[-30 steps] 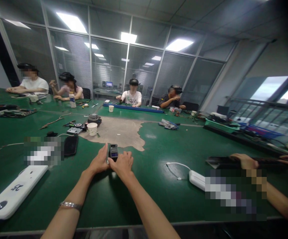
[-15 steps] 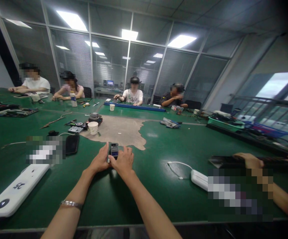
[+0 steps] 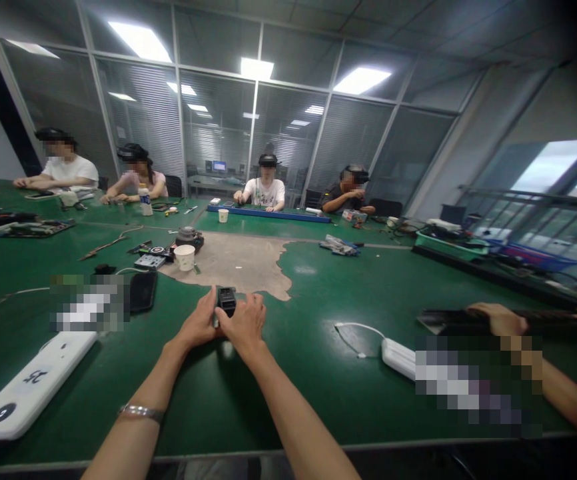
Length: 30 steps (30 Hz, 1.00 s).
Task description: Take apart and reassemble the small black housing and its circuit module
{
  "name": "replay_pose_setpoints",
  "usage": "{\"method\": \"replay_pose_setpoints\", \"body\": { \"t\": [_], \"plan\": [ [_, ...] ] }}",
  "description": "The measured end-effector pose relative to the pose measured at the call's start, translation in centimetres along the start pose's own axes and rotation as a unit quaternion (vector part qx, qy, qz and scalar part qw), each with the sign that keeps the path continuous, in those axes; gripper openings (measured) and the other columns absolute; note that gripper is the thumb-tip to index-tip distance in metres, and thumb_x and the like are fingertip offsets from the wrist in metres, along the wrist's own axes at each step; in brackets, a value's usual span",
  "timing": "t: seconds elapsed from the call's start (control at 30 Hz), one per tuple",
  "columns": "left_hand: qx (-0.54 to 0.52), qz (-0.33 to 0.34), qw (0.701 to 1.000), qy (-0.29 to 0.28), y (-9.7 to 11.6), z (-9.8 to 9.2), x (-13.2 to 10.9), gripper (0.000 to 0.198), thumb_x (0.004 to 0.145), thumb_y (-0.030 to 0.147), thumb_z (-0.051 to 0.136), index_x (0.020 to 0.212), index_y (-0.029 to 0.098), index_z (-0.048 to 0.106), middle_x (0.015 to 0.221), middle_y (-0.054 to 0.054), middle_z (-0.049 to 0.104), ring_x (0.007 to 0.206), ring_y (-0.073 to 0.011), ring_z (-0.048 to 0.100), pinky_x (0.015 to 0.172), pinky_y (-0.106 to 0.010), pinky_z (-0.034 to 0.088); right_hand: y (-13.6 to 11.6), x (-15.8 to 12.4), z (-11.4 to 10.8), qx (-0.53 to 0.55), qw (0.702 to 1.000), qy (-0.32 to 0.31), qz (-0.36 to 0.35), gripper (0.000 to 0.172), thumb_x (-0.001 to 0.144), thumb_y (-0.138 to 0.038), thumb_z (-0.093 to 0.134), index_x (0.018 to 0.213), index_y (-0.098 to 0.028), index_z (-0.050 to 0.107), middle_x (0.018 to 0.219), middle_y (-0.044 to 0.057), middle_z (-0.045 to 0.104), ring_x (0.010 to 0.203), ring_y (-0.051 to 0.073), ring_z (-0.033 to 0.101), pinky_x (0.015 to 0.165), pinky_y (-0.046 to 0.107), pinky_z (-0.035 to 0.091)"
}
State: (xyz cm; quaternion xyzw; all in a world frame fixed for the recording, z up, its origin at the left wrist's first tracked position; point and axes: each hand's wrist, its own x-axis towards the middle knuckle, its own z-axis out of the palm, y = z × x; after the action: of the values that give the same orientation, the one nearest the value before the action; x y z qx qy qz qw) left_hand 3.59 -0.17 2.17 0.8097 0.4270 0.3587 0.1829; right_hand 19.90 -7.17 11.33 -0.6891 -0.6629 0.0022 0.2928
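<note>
A small dark boxy device (image 3: 227, 300) stands upright between my two hands, near the middle of the green table (image 3: 308, 373). My left hand (image 3: 201, 321) is closed against its left side, with the fingers pointing forward. From the right, my right hand (image 3: 244, 321) grips it, thumb across the near side and fingers bent. The lower part of the device is hidden behind my thumbs. Just beyond lies a bare tan patch (image 3: 233, 260) of the tabletop, with a white paper cup (image 3: 184, 259) at its left.
A white power strip (image 3: 38, 383) and a black phone (image 3: 142, 292) lie left. Right are a white power strip (image 3: 398, 359) with a cable and another person's hand (image 3: 503, 320) on a dark bar. Several people sit across the table. Electronic parts (image 3: 151, 259) lie beside the cup.
The device has tilted or turned slightly between my hands, and its top looks different. My hands have hardly moved. The view has shifted slightly.
</note>
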Motion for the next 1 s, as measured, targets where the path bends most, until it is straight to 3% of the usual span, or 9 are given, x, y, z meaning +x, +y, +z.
{"method": "replay_pose_setpoints", "body": {
  "t": [0.1, 0.2, 0.3, 0.43, 0.57, 0.73, 1.0],
  "plan": [
    [-0.004, 0.004, 1.000, 0.005, -0.1, -0.2, 0.0, 0.131, 0.072, 0.050, 0.088, 0.170, 0.017, 0.008, 0.171, -0.025, 0.027, 0.157, -0.0464, 0.030, 0.128, -0.063, 0.028, -0.2, 0.9, -0.4, 0.041, 0.998, 0.034, 0.013, 0.045, 0.090, -0.054, 0.071, 0.105, -0.013, 0.080, 0.132, 0.020, 0.068, 0.131, 0.036, 0.051, 0.107, 0.045, 0.041],
    [0.004, -0.005, 1.000, -0.004, -0.2, -0.3, 0.1, 0.128, 0.071, 0.058, 0.089, 0.170, 0.022, 0.016, 0.172, -0.022, 0.028, 0.159, -0.0454, 0.028, 0.128, -0.063, 0.027, 1.1, 2.2, -1.4, 0.094, 0.993, 0.071, 0.016, 0.043, 0.093, -0.052, 0.069, 0.104, -0.013, 0.080, 0.126, 0.018, 0.072, 0.124, 0.032, 0.058, 0.109, 0.040, 0.041],
    [0.026, -0.028, 0.999, -0.024, -0.3, -0.3, 0.1, 0.121, 0.073, 0.065, 0.086, 0.167, 0.016, 0.026, 0.172, -0.025, 0.026, 0.160, -0.0459, 0.024, 0.129, -0.062, 0.024, 4.8, 3.4, -2.6, 0.134, 0.983, 0.124, -0.010, 0.045, 0.097, -0.053, 0.064, 0.108, -0.012, 0.080, 0.122, 0.018, 0.075, 0.121, 0.029, 0.063, 0.111, 0.039, 0.040],
    [0.041, -0.029, 0.998, -0.035, -0.6, -0.1, 0.2, 0.115, 0.077, 0.067, 0.081, 0.165, 0.014, 0.030, 0.173, -0.025, 0.025, 0.160, -0.0454, 0.025, 0.129, -0.062, 0.025, 11.6, 3.2, -3.0, 0.131, 0.972, 0.194, 0.003, 0.051, 0.094, -0.058, 0.063, 0.106, -0.011, 0.080, 0.120, 0.020, 0.075, 0.119, 0.032, 0.065, 0.110, 0.043, 0.042],
    [0.049, -0.018, 0.998, -0.032, -0.7, -0.1, 0.2, 0.110, 0.079, 0.067, 0.078, 0.164, 0.015, 0.032, 0.172, -0.024, 0.027, 0.158, -0.0466, 0.027, 0.128, -0.064, 0.025, 16.0, 1.3, -2.1, 0.097, 0.977, 0.186, 0.021, 0.053, 0.095, -0.059, 0.062, 0.102, -0.010, 0.080, 0.118, 0.023, 0.075, 0.119, 0.033, 0.064, 0.110, 0.045, 0.042],
    [0.065, -0.020, 0.997, -0.029, -0.5, -0.2, 0.1, 0.110, 0.081, 0.067, 0.078, 0.165, 0.015, 0.031, 0.173, -0.024, 0.025, 0.158, -0.0474, 0.026, 0.128, -0.065, 0.026, 17.0, -0.6, -1.2, 0.056, 0.982, 0.179, 0.013, 0.049, 0.096, -0.057, 0.065, 0.105, -0.011, 0.080, 0.129, 0.022, 0.070, 0.126, 0.034, 0.057, 0.109, 0.046, 0.042],
    [0.077, -0.008, 0.996, -0.037, -0.7, -0.2, 0.0, 0.103, 0.086, 0.069, 0.073, 0.164, 0.015, 0.034, 0.173, -0.024, 0.024, 0.158, -0.0459, 0.027, 0.128, -0.064, 0.026, 16.8, -1.2, -1.3, -0.005, 0.990, 0.142, 0.013, 0.044, 0.091, -0.055, 0.075, 0.109, -0.014, 0.079, 0.137, 0.020, 0.067, 0.129, 0.035, 0.052, 0.106, 0.047, 0.043]
  ]
}}
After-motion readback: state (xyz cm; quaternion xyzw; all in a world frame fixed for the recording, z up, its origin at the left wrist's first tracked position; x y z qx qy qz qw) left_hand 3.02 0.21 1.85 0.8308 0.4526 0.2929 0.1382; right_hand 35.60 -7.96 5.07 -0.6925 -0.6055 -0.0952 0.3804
